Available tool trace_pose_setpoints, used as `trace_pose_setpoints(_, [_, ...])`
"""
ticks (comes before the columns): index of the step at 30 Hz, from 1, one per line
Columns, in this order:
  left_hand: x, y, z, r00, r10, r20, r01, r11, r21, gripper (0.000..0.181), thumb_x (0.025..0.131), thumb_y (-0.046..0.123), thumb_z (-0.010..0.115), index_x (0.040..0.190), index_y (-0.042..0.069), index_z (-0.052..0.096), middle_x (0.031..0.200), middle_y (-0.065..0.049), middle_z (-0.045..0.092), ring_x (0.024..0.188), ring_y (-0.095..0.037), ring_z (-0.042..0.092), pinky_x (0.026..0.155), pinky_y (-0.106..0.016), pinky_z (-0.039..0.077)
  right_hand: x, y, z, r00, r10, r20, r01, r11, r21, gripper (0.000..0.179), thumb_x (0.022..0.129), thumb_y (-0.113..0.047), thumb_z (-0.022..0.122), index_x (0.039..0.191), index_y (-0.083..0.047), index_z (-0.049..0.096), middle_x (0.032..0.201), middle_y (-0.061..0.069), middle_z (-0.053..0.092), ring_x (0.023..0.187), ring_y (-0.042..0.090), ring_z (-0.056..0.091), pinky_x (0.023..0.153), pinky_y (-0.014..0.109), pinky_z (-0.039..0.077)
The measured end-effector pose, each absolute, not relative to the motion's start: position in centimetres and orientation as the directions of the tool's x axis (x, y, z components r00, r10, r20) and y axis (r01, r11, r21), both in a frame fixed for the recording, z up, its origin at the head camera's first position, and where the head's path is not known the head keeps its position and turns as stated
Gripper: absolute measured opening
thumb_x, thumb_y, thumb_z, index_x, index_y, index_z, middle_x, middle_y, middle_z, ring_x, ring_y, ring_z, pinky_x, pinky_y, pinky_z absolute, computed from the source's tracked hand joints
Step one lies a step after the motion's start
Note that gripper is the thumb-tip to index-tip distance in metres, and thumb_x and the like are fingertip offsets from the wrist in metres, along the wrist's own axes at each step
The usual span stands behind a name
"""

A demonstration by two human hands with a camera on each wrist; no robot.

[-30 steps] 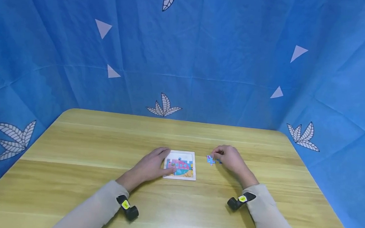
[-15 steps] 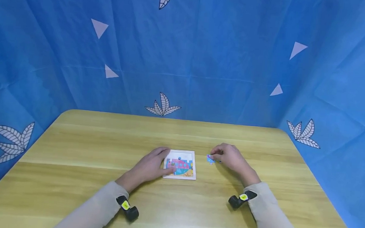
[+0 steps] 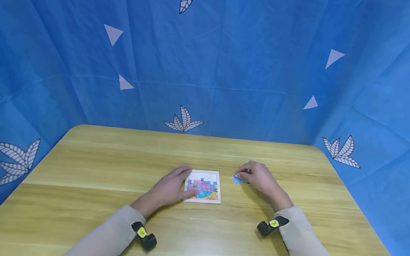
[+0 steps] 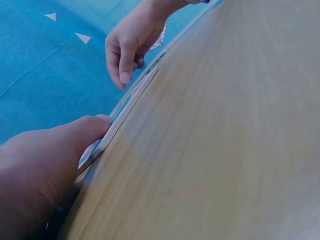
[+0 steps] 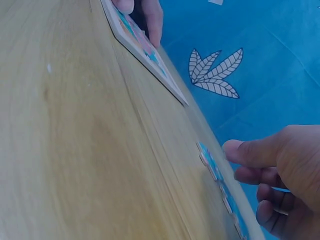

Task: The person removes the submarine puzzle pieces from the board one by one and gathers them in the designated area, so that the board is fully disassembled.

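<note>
A jigsaw puzzle in a white frame [image 3: 218,189] lies flat on the table, its lower part filled with a pink and teal picture and its upper strip white. My left hand [image 3: 166,188] rests at its left side: the thumb lies over the picture's lower left, the other fingertips are at the upper left corner. To the right of the frame are loose blue jigsaw pieces [image 3: 237,180], seen lying in a row in the right wrist view. Just over them is my right hand [image 5: 295,175], thumb and forefinger near each other, remaining fingers loosely curled, nothing visible between them.
Both hands work on a wooden table [image 3: 197,234]. A blue cloth [image 3: 209,65] with white leaves and triangles hangs behind it and along the sides. A short gap of bare wood separates the frame from the loose pieces.
My right hand shifts slightly over the loose pieces, which look a little turned. The left hand stays on the puzzle, and the head view moves slightly.
</note>
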State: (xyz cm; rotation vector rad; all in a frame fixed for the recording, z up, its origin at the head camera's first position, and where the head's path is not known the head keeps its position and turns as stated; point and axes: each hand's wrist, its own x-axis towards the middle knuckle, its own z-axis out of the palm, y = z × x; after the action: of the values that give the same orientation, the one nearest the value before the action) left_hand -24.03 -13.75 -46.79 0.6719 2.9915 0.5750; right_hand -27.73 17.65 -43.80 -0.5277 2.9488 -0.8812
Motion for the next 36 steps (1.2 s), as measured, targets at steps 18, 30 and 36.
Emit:
trace_pose_setpoints(18, [-23.7,-14.1,-46.6,-0.857,0.497,0.135,0.511,0.791,0.337,0.084,0.089,0.067,0.055,0.150,0.010,0.040,0.152,-0.006,0.038,0.140,-0.025,0.035,0.115,-0.039,0.029,-27.0,15.4,-43.5,-0.903,-0.411,0.128,-0.399,0.688,-0.606,0.014,0.092,-0.020,0.070,0.102,-0.013,0.076,0.095,-0.003,0.069,0.077,0.009,0.061,0.069,0.030,0.053])
trace_pose_setpoints(30, [-23.7,-14.0,-46.1,-0.748,0.633,0.199,0.660,0.679,0.321,0.071,0.089,0.061,0.060,0.142,0.016,0.052,0.144,0.000,0.049,0.135,-0.021,0.042,0.113,-0.040,0.033,-26.4,13.3,-44.2,-0.852,-0.494,0.171,-0.492,0.648,-0.582,0.017,0.092,-0.022,0.071,0.107,-0.016,0.074,0.097,-0.007,0.070,0.086,0.008,0.064,0.077,0.032,0.054])
trace_pose_setpoints(36, [-23.5,-14.0,-46.4,-0.724,0.673,0.150,0.679,0.656,0.330,0.073,0.090,0.068,0.051,0.142,0.017,0.053,0.145,0.002,0.049,0.136,-0.020,0.041,0.113,-0.042,0.033,-26.1,12.6,-44.1,-0.829,-0.536,0.159,-0.519,0.632,-0.575,0.019,0.091,-0.023,0.071,0.108,-0.015,0.074,0.100,-0.008,0.069,0.089,0.008,0.064,0.079,0.032,0.053])
